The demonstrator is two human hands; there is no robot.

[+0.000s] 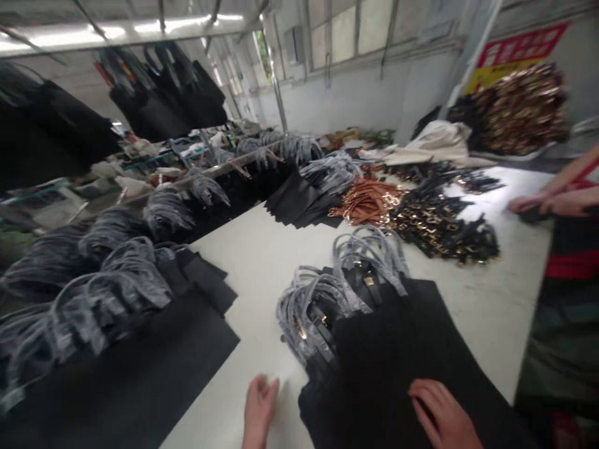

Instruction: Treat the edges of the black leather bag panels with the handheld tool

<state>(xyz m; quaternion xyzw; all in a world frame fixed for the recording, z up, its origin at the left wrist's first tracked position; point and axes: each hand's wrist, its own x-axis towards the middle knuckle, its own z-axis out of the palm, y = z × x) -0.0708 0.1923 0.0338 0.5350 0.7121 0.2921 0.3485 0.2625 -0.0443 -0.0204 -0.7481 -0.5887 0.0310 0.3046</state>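
My left hand (260, 408) is closed in a pinch over the pale table, just left of a black bag (393, 368). Whatever its fingertips hold, if anything, is too small and blurred to make out. Above the front of that bag is my right hand (444, 415), its fingers lightly bent and the thumb apart, with nothing visible in it. I cannot tell whether it touches the bag. At the bag's far end are grey plastic-wrapped handles (309, 305) and small gold buckles (369, 279).
More black bags (140, 362) with wrapped handles lie along the left. Brown straps (369, 198) and black straps with gold clasps (444, 221) are heaped at the back of the table (262, 249). Another person's hands (552, 201) are at the right edge. Black bags (163, 100) hang overhead.
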